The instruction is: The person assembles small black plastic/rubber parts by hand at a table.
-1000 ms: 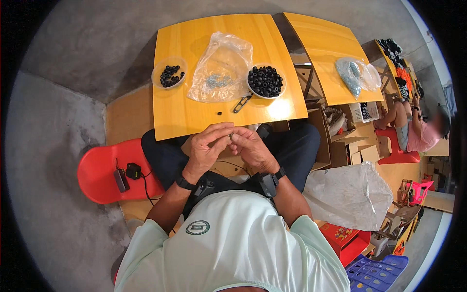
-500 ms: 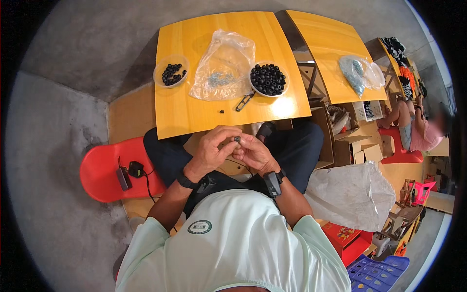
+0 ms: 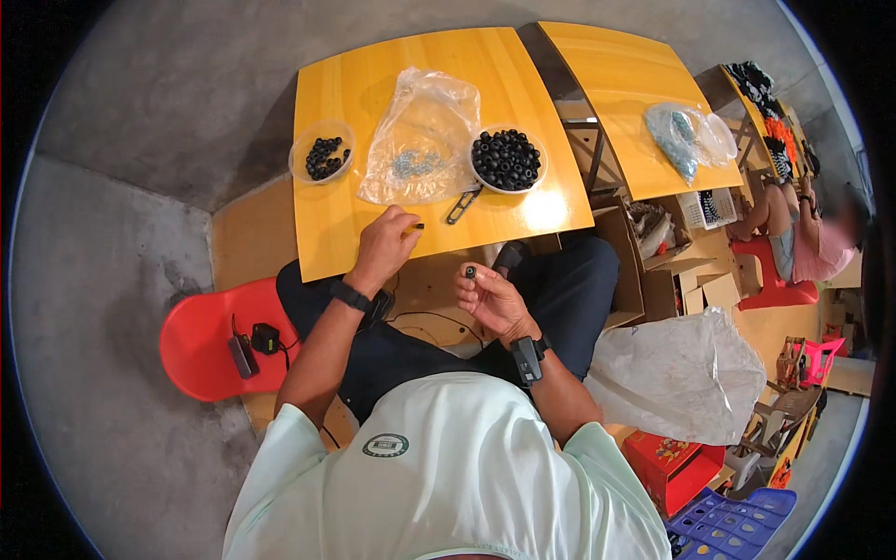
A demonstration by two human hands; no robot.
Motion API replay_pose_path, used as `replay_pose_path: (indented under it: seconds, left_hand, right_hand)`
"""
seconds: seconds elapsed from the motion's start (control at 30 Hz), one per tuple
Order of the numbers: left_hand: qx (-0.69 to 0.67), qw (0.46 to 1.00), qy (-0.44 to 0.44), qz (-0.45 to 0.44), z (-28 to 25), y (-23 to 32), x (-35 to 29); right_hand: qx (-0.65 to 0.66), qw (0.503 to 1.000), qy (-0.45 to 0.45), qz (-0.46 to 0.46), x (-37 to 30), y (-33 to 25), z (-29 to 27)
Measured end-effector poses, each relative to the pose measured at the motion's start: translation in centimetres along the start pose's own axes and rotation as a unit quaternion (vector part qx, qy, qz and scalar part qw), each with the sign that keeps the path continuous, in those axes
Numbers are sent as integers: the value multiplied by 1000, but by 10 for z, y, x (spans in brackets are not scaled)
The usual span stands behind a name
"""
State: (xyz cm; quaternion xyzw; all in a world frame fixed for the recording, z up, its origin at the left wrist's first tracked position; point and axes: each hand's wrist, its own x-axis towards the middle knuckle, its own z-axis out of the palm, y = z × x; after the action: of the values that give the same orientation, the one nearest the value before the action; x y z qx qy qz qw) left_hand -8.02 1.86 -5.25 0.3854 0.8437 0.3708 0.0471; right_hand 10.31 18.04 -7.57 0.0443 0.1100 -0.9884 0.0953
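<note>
My left hand (image 3: pixel 385 247) is over the front edge of the near yellow table, thumb and forefinger pinched at a small black piece (image 3: pixel 419 226) resting there. Below the table edge, my right hand (image 3: pixel 492 301) holds a small black bead-like part (image 3: pixel 470 272) upright between thumb and fingers, its round hole facing up. A black slotted clip (image 3: pixel 463 206) lies on the table beyond the hands. Behind it stands a clear tub (image 3: pixel 535 183) full of round black beads. A smaller group of these beads sits in another clear tub (image 3: pixel 298 161) on the left.
A clear plastic bag (image 3: pixel 425 112) with small silvery pieces lies between the tubs. The second yellow table (image 3: pixel 616 70) carries a bag of bluish pieces (image 3: pixel 677 149). A red stool (image 3: pixel 191 345) holds black devices at left. Cardboard boxes and a seated person (image 3: pixel 817 243) are at right.
My hands, together half a second ago, have parted. The left has reached forward onto the table at the small black piece; the right keeps the bead-like part. The whole view has shifted slightly.
</note>
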Motion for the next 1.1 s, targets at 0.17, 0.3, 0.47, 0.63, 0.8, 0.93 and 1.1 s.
replay_pose_path:
  seconds: [0.17,0.3,0.47,0.63,0.8,0.93,1.1]
  left_hand:
    - [96,994,-28,52,13,-8,14]
    - [110,992,-29,60,16,-7,14]
    - [-192,976,-35,-94,0,34,-3]
    - [-480,858,-46,-177,-5,57,-35]
    - [-541,823,-27,-172,-6,61,-40]
    - [-557,818,-37,-141,-6,64,-40]
    - [-569,811,-37,-127,-5,64,-43]
  right_hand:
    - [7,1000,-4,-9,-2,-1,1]
    - [5,1000,-14,-12,-1,0,1]
    - [1,1000,8,-18,0,-1,4]
    - [-21,999,32,-23,5,5,16]
    - [-37,999,35,-18,9,10,22]
    - [-22,999,25,-23,11,15,21]
    - [-22,999,29,-21,13,17,23]
